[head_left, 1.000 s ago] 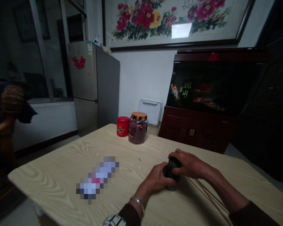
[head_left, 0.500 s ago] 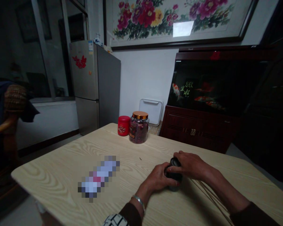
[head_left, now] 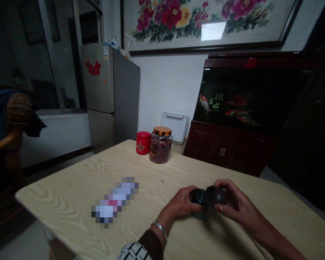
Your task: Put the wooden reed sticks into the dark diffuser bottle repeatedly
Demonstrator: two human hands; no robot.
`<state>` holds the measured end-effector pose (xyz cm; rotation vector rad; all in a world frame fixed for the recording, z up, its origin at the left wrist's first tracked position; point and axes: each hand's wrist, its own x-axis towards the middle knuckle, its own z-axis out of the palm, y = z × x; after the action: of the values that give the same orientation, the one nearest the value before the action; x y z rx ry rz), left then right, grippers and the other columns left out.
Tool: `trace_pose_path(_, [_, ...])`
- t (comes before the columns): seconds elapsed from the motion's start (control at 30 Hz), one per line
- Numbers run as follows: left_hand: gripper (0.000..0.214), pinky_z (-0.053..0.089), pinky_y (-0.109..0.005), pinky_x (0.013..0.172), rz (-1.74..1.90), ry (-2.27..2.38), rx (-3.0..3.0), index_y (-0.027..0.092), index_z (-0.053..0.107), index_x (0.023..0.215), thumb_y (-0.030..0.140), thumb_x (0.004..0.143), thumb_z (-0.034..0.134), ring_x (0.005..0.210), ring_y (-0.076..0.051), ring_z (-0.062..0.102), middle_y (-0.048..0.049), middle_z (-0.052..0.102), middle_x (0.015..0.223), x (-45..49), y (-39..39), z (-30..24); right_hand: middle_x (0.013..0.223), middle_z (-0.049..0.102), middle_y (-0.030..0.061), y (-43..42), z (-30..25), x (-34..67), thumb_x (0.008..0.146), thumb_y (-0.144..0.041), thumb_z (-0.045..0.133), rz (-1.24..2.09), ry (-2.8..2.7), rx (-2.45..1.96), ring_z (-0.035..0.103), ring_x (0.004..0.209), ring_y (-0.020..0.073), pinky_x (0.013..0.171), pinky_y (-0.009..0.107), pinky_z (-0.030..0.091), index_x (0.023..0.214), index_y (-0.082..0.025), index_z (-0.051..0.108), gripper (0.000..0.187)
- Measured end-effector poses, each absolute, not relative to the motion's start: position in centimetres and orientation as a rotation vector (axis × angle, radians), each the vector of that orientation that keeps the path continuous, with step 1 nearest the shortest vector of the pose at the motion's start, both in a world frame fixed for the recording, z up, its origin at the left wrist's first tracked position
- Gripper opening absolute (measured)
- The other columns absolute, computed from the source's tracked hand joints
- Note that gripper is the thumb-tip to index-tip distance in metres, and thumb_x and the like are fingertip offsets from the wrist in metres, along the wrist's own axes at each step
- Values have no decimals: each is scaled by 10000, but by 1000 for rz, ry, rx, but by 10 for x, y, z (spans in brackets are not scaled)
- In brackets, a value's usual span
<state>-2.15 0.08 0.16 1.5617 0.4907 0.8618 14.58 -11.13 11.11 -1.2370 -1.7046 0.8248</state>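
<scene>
My left hand (head_left: 182, 203) is wrapped round a small dark jar (head_left: 199, 196) that stands upright on the table. Its round top, glassy and dark, faces up. Just to the right, my right hand (head_left: 237, 202) grips a dark round lid (head_left: 220, 196) between thumb and fingers. The lid is tilted and smeared by motion, close beside the jar's top; whether the two still touch I cannot tell. Thin brown cords (head_left: 252, 239) run under my right forearm. The jar's contents are not visible.
On the pale wood-grain table (head_left: 78, 180) lie a blurred-out oblong item (head_left: 115, 202) and a tiny dark scrap (head_left: 162, 181). A red canister (head_left: 143, 143) and a copper-lidded jar of dried flowers (head_left: 160, 148) stand at the far edge. Beyond is a fish tank (head_left: 241, 97).
The lid has come off the dark jar's top and moved right in my right hand. My left hand stays round the jar. The view has shifted slightly.
</scene>
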Motion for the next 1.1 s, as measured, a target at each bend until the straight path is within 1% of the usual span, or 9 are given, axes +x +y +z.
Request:
trace_pose_path(0.17, [674,464,-317,879,854,449,1506,147,626,1193,206,569,876,988,-221,628,-72,687,1064,-20,5,-6,1066,583,54,-143,24,122,731,-298,698,789,-1557,-1264,595,1001,228,857,347,487,926,-266,395,361])
trace_pose_path(0.37, [689,471,-323,882,856,456,1468,145,606,1147,211,534,914,1006,-229,630,-90,679,1077,-19,7,-9,1031,606,26,-151,19,107,623,-193,691,615,-1783,-1526,586,925,216,833,331,474,885,-256,414,386])
trace_pose_path(0.47, [696,472,-322,889,844,453,1457,147,607,1148,213,529,918,1008,-228,631,-88,681,1072,-19,7,-7,1041,625,39,-149,28,124,718,-296,690,601,-1766,-1548,596,953,231,845,337,476,942,-254,476,313])
trace_pose_path(0.53, [700,473,-327,897,835,455,1452,149,607,1150,216,527,920,1016,-230,631,-90,683,1074,-20,6,-5,999,638,55,-143,34,151,868,-405,552,494,-1672,-1598,611,932,235,839,349,477,971,-248,523,190])
trace_pose_path(0.57, [702,474,-332,904,830,459,1452,149,608,1149,216,525,922,1022,-233,631,-95,683,1080,-20,5,-4,963,641,63,-139,36,168,912,-441,478,417,-1621,-1661,619,890,237,817,356,481,961,-243,544,215])
trace_pose_path(0.63, [699,474,-344,919,824,470,1456,146,613,1147,215,523,922,1037,-240,630,-105,681,1097,-21,4,-2,1023,643,92,-129,36,204,915,-477,442,229,-1592,-1826,628,892,255,817,385,484,954,-235,583,283])
trace_pose_path(0.8, [687,476,-357,925,821,476,1463,139,616,1144,219,533,920,1049,-253,632,-111,681,1098,-22,2,2,1197,639,137,-117,12,264,783,-487,596,74,-1653,-2146,590,1125,340,922,452,471,1126,-233,629,427])
trace_pose_path(0.97, [682,476,-359,927,817,476,1471,146,618,1144,215,535,916,1051,-255,634,-107,686,1090,-22,3,2,1019,685,97,-113,0,260,853,-437,507,65,-1746,-2159,637,970,300,814,419,484,964,-258,653,256])
trace_pose_path(1.1, [673,462,-363,956,819,465,1462,149,612,1153,206,552,910,1079,-260,629,-111,683,1127,-21,3,1,914,674,69,-99,7,253,912,-374,417,-16,-1747,-2175,638,877,265,724,368,462,848,-261,608,230])
